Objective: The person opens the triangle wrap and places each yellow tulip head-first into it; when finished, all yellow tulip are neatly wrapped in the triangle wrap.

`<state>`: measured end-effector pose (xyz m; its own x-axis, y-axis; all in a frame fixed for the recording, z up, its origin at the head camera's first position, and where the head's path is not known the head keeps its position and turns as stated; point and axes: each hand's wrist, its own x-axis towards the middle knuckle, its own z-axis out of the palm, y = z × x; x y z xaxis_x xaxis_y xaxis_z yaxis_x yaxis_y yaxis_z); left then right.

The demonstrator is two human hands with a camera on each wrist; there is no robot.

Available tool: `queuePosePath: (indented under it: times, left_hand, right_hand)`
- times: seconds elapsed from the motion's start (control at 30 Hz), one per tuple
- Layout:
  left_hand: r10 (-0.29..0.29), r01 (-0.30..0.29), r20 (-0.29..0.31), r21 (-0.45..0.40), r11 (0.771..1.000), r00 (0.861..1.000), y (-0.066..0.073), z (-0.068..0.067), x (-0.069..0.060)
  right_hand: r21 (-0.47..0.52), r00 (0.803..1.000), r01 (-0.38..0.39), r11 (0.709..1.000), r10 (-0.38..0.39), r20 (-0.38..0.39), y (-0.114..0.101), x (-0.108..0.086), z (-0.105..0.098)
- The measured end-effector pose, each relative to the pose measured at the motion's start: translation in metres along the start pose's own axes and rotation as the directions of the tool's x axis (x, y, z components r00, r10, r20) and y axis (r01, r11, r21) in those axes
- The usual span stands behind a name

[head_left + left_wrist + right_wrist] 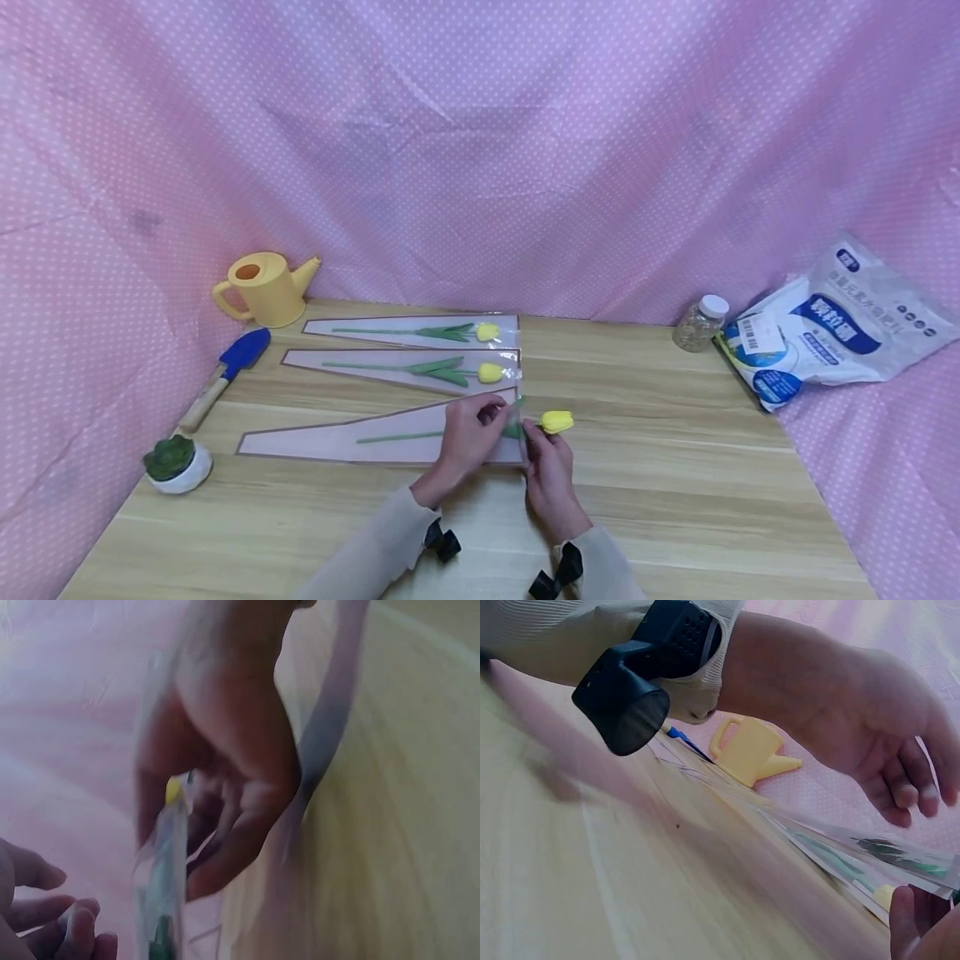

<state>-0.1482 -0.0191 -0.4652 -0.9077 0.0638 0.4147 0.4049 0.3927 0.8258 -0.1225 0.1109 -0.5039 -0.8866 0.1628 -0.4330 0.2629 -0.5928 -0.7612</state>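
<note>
Nearest on the table lies a long tapered clear flower sleeve (pixel 322 442) with a dark border. A yellow tulip (pixel 557 422) runs inside it, its bloom sticking out past the wide right end. My right hand (pixel 553 479) grips that end of the sleeve by its edge, close below the bloom. Above the sleeve hovers my left hand (pixel 471 433), beside a green leaf tip. Its fingers (pixel 900 780) look loosely bent and free of the sleeve in the right wrist view. Part of the stem and leaves is hidden behind the left hand.
Two more sleeves, each with a tulip (pixel 491 372), lie behind. On the left are a yellow watering can (pixel 270 292), a blue trowel (pixel 243 350) and a potted succulent (pixel 176 464). At the right stand a lidded jar (pixel 699 323) and a white bag (pixel 825 333).
</note>
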Motion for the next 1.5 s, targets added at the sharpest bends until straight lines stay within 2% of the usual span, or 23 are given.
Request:
queuePosePath:
  times: [0.1,0.2,0.3,0.4,0.47,0.53,0.63,0.73,0.8,0.9,1.03,1.23,1.33,1.5]
  left_hand:
    - [0.09,-0.089,-0.013,0.034,0.995,0.996,-0.005,-0.01,0.005]
    - [0.152,-0.152,0.01,0.092,0.984,0.988,-0.011,-0.023,0.009]
    - [0.157,-0.168,0.079,0.151,0.974,0.984,-0.016,-0.038,0.012]
    - [0.11,-0.158,0.193,0.249,0.956,0.975,-0.02,-0.054,0.013]
    - [0.067,-0.161,0.286,0.321,0.933,0.956,-0.023,-0.063,0.013]
    - [0.017,-0.168,0.371,0.378,0.91,0.928,-0.027,-0.072,0.013]
    - [-0.046,-0.166,0.465,0.404,0.899,0.884,-0.033,-0.082,0.011]
    - [-0.107,-0.143,0.513,0.424,0.894,0.852,-0.039,-0.089,0.007]
    - [-0.135,-0.136,0.534,0.438,0.889,0.835,-0.044,-0.091,0.003]
    - [-0.159,-0.14,0.554,0.458,0.878,0.817,-0.049,-0.092,0.0]
    - [-0.17,-0.156,0.562,0.484,0.861,0.81,-0.053,-0.09,-0.002]
    - [-0.201,-0.18,0.567,0.543,0.82,0.799,-0.056,-0.086,-0.001]
    - [-0.208,-0.175,0.56,0.553,0.815,0.802,-0.056,-0.085,-0.001]
    - [-0.18,-0.178,0.546,0.537,0.825,0.818,-0.057,-0.085,-0.001]
  right_hand:
    - [0.011,1.0,0.002,1.0,-0.002,-0.01,-0.001,0.001,-0.001]
    - [0.019,1.0,0.001,1.0,-0.001,-0.014,-0.003,0.001,-0.002]
    - [0.017,1.0,-0.003,1.0,0.004,-0.012,-0.005,0.001,-0.004]
    - [0.027,1.0,-0.008,1.0,0.008,-0.014,-0.007,0.001,-0.005]
    - [0.034,1.0,-0.008,0.999,0.008,-0.011,-0.009,0.001,-0.006]
    - [0.041,1.0,-0.01,0.999,0.01,-0.011,-0.009,0.001,-0.007]
    - [0.042,1.0,-0.017,0.999,0.017,-0.013,-0.009,0.0,-0.008]
    - [0.04,1.0,-0.022,0.999,0.023,-0.011,-0.011,0.0,-0.01]
    - [0.053,1.0,-0.021,0.998,0.021,-0.008,-0.012,0.001,-0.011]
    - [0.08,1.0,-0.013,0.997,0.013,0.0,-0.016,0.001,-0.012]
    - [0.109,1.0,-0.02,0.994,0.018,0.018,-0.02,0.001,-0.014]
    - [0.139,0.999,-0.033,0.99,0.029,0.035,-0.025,0.002,-0.016]
    - [0.116,0.999,-0.024,0.993,0.021,0.024,-0.026,0.004,-0.017]
    - [0.059,1.0,0.003,0.998,-0.003,-0.004,-0.025,0.006,-0.016]
